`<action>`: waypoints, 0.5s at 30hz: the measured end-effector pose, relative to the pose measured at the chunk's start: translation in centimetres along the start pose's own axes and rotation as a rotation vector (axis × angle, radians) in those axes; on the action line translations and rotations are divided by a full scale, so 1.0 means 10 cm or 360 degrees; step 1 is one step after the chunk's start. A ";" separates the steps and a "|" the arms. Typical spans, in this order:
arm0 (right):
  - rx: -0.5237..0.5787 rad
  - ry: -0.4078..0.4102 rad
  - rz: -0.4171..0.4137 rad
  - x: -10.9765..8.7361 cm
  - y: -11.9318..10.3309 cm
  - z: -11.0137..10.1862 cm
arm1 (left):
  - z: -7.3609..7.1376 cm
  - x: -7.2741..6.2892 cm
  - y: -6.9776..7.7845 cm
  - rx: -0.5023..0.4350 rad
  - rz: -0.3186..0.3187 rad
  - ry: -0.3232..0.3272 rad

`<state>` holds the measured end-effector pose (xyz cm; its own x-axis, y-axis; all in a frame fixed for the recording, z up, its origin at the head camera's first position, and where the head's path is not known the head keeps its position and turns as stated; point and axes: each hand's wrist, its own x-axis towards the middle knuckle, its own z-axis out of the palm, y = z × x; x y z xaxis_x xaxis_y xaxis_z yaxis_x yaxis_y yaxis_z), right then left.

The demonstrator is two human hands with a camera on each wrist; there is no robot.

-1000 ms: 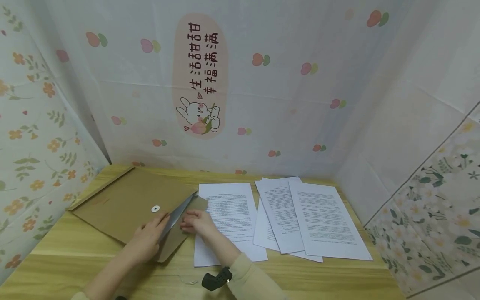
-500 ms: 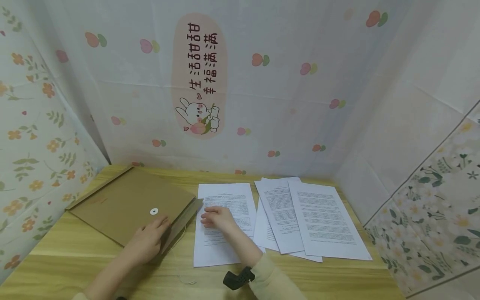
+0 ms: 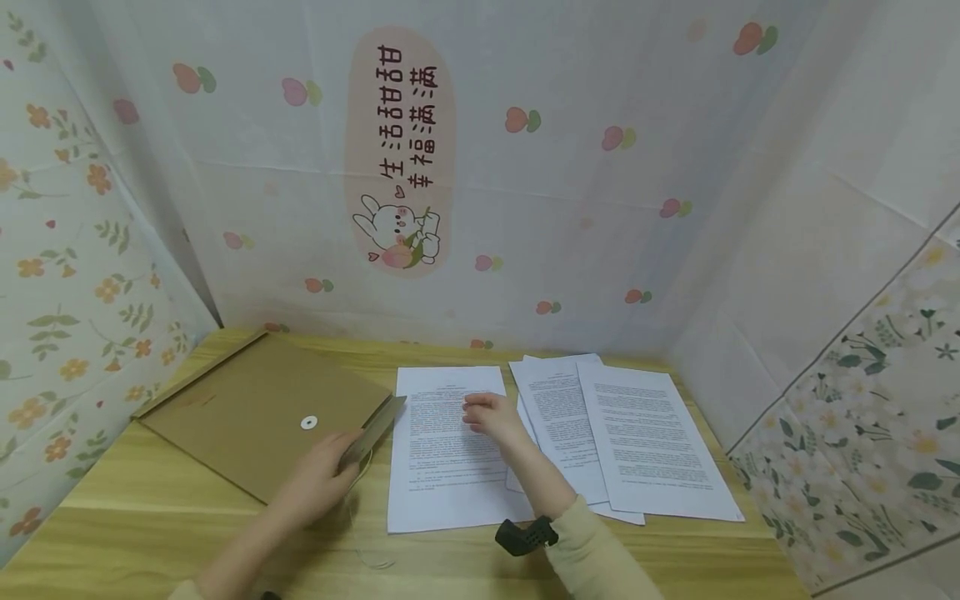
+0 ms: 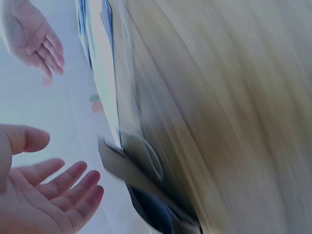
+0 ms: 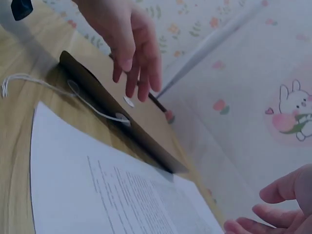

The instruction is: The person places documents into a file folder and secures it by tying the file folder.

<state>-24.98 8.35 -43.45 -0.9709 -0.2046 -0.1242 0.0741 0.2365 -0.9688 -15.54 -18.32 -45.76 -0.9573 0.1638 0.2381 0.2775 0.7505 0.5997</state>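
Note:
A brown kraft document envelope (image 3: pixel 255 408) lies at the left of the table, with a white button disc (image 3: pixel 308 422) on its face. Its flap (image 3: pixel 378 425) stands partly raised along the right side. Over that edge hovers my left hand (image 3: pixel 318 477), its fingers loosely extended and holding nothing in the left wrist view. White string (image 5: pixel 92 105) trails from the flap onto the wood. My right hand (image 3: pixel 495 421) is above a printed sheet (image 3: pixel 438 504), fingers slightly bent with nothing between them.
Several more printed sheets overlap at the right, including a rightmost page (image 3: pixel 660 442) and a tilted page (image 3: pixel 558 408) beside it. Patterned cloth (image 3: pixel 570 167) hangs behind the wooden table (image 3: pixel 450 567) and along both sides.
My right hand has left the flap and moved right, over the printed sheet. The flap has risen and the envelope's mouth has narrowed. My left hand has shifted slightly right, off the envelope's face.

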 end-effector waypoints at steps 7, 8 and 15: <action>-0.0178 0.0077 0.0065 0.10 0.17 -0.23 | 0.12 0.08 0.08 -0.0469 -0.0273 -0.0004; -0.0189 0.0082 0.0079 0.10 0.18 -0.25 | 0.14 0.09 0.09 -0.0535 -0.0299 -0.0012; -0.0250 0.0147 0.0158 0.23 0.30 -0.40 | 0.24 0.13 0.12 -0.0929 -0.0533 -0.0189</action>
<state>-27.94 12.39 -45.79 -0.9778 -0.0869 -0.1906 0.1414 0.3977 -0.9065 -16.66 -15.63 -46.55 -0.9922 0.0773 -0.0975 -0.0690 0.3103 0.9481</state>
